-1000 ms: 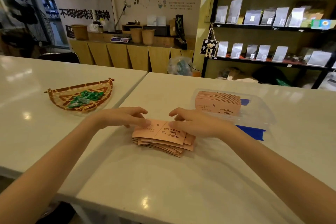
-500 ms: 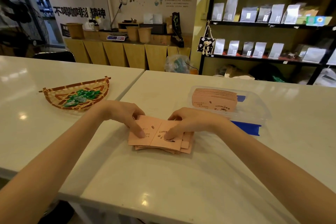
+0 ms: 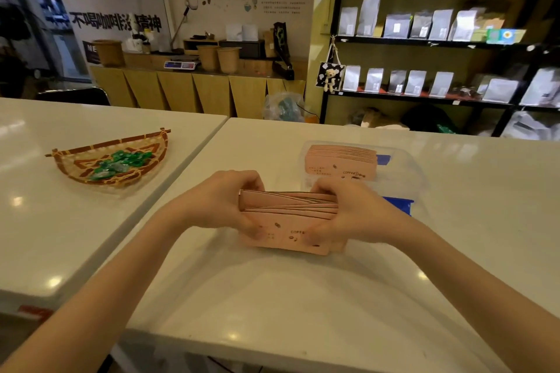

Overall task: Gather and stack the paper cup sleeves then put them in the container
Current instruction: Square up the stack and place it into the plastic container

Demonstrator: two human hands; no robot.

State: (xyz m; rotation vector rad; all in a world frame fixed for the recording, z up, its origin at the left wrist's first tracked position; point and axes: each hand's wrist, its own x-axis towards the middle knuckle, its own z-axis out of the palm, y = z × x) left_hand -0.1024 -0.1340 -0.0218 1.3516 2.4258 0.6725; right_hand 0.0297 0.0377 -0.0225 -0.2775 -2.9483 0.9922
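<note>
Both hands meet over the white table (image 3: 303, 297), gripping one bundle of pink paper cup sleeves (image 3: 288, 212) stood on edge, so the top edges fan toward the camera and the printed face of the nearest sleeve hangs below. The left hand (image 3: 224, 203) is clenched around the bundle's left end, its grip closed with the thumb across the near face; the right hand (image 3: 342, 215) clamps the right end the same way, its fingertips (image 3: 315, 239) pressing the front sleeve near the "COFFEE" print. Whether the bundle's lower edge rests on the table or is lifted just off it cannot be told. At about one o'clock from the hands, just beyond the right hand, sits a clear plastic container (image 3: 409, 169) already holding a neat stack of sleeves (image 3: 339, 160) along its left side, and a blue piece (image 3: 397, 206) shows at its near right corner. Nothing lies between the held bundle and the container except the right hand itself. At ten o'clock, well apart on the adjoining table (image 3: 60, 236), a woven fan-shaped basket (image 3: 72, 166) carries green wrapped candies (image 3: 121, 162). Far behind, at twelve o'clock, stands a wooden counter (image 3: 197, 88) with pots and a scale, and at two o'clock a black shelf (image 3: 424, 42) lined with pouches.
</note>
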